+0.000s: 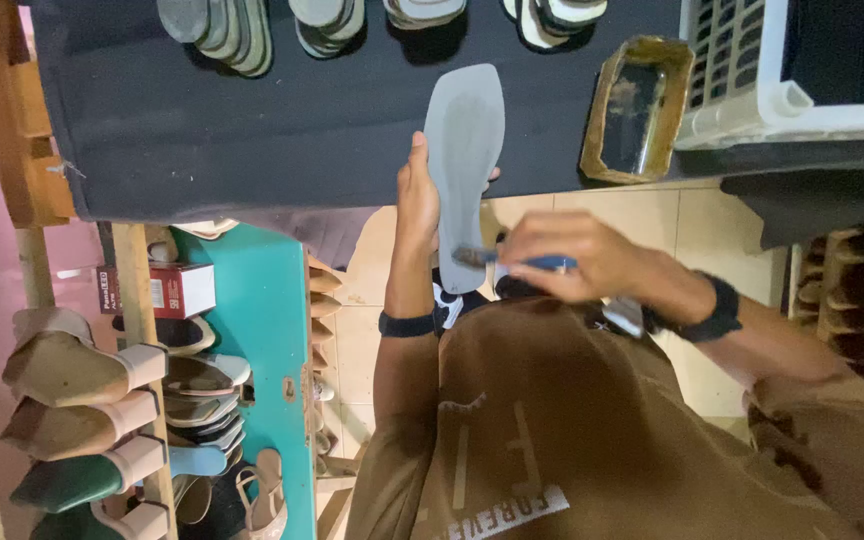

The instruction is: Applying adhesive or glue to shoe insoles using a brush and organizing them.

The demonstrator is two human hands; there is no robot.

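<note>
left hand (pixel 417 205) fingers gripping grey sole (pixel 462 170) by its edge, face up for brushing | right hand (pixel 567 262) fingers pinching blue-handled brush (pixel 512 260) on heel end | glue tin (pixel 637 110) close by on bench (pixel 252 130)

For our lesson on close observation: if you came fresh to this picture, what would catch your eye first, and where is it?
First, the long flat grey shoe sole at the centre, held upright in the left hand while the right hand brushes its lower end with a small blue-handled brush. Next, the glue-crusted rectangular tin on the black worktop to its right. Lastly, the rows of finished heeled shoes on the wooden rack at lower left.
</note>
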